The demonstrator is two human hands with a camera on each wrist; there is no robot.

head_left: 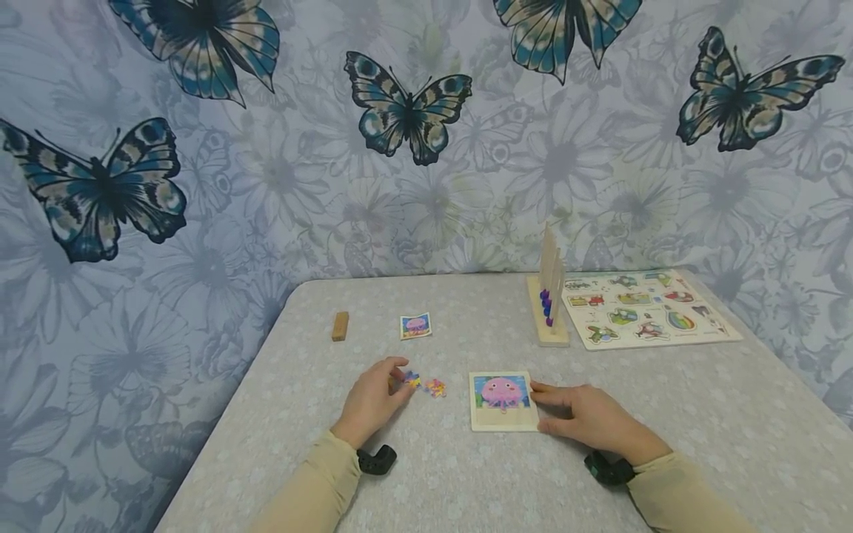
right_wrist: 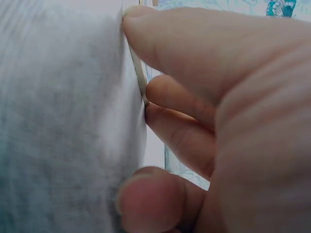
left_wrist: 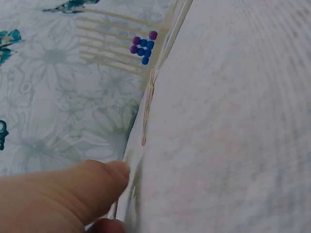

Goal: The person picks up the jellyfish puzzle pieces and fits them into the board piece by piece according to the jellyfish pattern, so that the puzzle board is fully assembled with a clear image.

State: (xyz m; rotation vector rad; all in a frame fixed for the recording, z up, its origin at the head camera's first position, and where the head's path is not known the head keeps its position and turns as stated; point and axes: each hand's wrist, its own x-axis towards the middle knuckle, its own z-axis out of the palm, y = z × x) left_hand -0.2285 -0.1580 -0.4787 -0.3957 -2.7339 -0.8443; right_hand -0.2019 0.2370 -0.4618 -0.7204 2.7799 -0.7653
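Note:
My right hand (head_left: 593, 416) is at the right edge of a square wooden puzzle board (head_left: 503, 423), its thumb near the lower corner and its fingers near the upper one. The board shows a pink jellyfish on blue, with bare wood along the bottom. In the right wrist view, fingertips (right_wrist: 158, 92) touch the board's thin edge. To the left, my left hand (head_left: 375, 400) is over small blue and yellow puzzle pieces (head_left: 413, 380), thumb and forefinger apart around them. Beside its thumb lie pink and orange pieces (head_left: 436, 388). The left wrist view shows mainly the thumb (left_wrist: 97, 189).
Farther back are a small jellyfish picture card (head_left: 416, 326) and a wooden block (head_left: 340, 326). An upright wooden rack (head_left: 552, 296) with blue and purple beads stands at back right, beside a large picture board (head_left: 649, 307). The patterned wall rises behind the table.

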